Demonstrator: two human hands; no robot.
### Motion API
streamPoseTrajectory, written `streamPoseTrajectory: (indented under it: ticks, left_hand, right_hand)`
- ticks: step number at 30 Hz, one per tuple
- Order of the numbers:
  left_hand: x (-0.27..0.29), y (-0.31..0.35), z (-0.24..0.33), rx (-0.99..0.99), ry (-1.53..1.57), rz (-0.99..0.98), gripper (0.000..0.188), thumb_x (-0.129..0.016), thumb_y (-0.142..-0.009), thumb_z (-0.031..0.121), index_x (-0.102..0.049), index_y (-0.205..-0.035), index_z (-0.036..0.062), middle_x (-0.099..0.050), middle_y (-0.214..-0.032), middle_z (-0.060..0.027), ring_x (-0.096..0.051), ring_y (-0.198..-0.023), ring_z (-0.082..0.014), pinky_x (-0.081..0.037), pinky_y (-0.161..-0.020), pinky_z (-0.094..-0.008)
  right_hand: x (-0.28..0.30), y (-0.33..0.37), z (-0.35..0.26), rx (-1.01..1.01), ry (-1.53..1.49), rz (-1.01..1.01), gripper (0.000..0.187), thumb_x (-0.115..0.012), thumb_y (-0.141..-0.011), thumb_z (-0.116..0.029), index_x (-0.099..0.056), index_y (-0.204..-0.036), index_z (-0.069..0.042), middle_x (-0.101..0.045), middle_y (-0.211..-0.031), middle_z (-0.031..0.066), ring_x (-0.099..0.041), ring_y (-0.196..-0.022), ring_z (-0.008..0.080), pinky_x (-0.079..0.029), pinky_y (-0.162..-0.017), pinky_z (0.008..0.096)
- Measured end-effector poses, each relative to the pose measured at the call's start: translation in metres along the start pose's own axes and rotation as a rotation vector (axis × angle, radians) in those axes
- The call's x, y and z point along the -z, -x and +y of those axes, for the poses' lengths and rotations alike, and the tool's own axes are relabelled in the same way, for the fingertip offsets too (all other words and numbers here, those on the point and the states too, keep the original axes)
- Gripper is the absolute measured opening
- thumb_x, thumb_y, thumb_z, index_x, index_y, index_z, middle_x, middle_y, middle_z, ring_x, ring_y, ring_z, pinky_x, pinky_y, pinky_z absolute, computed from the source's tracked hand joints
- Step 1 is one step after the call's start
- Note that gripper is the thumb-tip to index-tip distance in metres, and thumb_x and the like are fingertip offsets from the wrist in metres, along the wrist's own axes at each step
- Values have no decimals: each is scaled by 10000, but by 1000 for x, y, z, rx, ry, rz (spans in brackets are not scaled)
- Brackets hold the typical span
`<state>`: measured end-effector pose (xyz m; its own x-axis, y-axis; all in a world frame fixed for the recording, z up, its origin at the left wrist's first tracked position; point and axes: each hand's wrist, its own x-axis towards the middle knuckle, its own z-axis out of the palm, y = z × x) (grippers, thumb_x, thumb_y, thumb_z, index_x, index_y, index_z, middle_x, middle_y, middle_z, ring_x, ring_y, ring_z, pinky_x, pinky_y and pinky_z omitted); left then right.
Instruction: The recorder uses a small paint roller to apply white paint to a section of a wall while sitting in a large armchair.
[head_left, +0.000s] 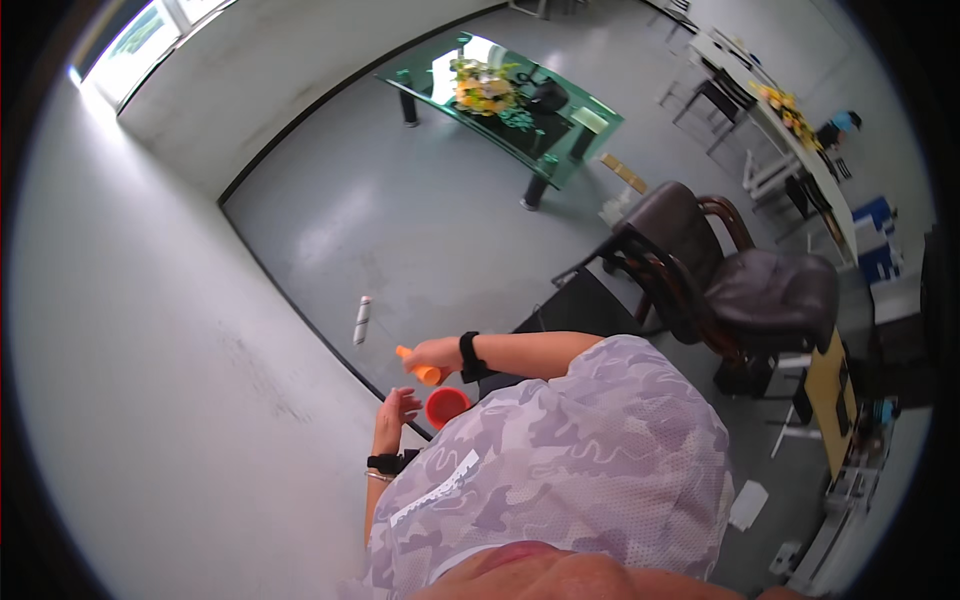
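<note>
Right hand (432, 352) clamps an orange tube (420, 367) above the red cup (446, 406); left hand (394, 408) open, apart, beside the cup. Tilted tube could miss the cup or slip from the grip.

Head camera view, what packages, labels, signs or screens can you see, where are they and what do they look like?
Flat cardboard piece: on the floor beside the green glass table, long, tan.
White sheet or packet: on the floor at lower right, flat, roughly rectangular.
Small cylinder: lying on the floor by the wall, whitish-grey.
No signs or screens can be made out.
</note>
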<state>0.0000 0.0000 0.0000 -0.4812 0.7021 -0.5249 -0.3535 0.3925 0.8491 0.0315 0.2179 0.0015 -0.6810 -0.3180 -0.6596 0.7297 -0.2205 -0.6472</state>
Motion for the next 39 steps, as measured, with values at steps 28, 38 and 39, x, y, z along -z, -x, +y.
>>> streamPoseTrajectory:
  ticks: [28,38,39]
  left_hand:
    - [-91,114,-123,677,713,392,109,-612,-770,120,-539,-736,47,-559,-659,-40,-555,-583,-142,-496,-556,-276]
    - [-222,149,-217,496,1083,627,170,-592,-796,208,-557,-761,45,-585,-722,-44,-572,-634,-132,-474,-582,-251]
    - [-237,155,-227,447,1138,666,180,-589,-800,219,-561,-765,45,-590,-730,-46,-574,-638,-134,-476,-586,-252]
  right_hand:
    - [445,227,221,-614,522,1484,304,-536,-756,-246,-618,-917,0,-580,-886,207,-576,-830,329,-467,-711,430]
    - [338,19,178,-154,439,429,95,-518,-811,-140,-517,-812,-45,-506,-633,39,-502,-524,151,-396,-401,282]
    - [298,10,154,-81,452,406,177,-540,-818,-151,-521,-954,-39,-565,-772,41,-548,-648,129,-448,-501,260]
